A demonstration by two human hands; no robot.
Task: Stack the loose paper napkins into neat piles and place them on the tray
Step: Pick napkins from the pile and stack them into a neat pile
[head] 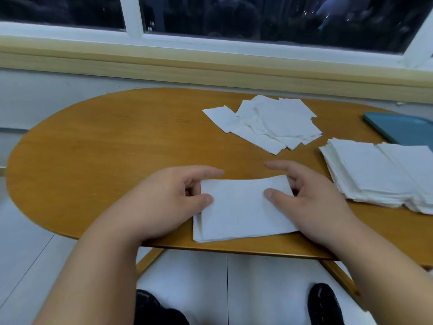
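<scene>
A small pile of white napkins (241, 212) lies at the table's near edge. My left hand (173, 195) grips its left side, thumb on top and fingers curled at the edge. My right hand (311, 195) grips the right side the same way. Loose napkins (269, 123) lie scattered farther back. Two neat stacks (379, 174) sit side by side at the right. A blue tray (403, 127) shows behind them at the right edge, partly cut off.
The oval wooden table (105, 148) stands against a wall under a window sill (210, 66). Below the table's near edge are its wooden legs (150, 259), a tiled floor and my dark shoes (325, 303).
</scene>
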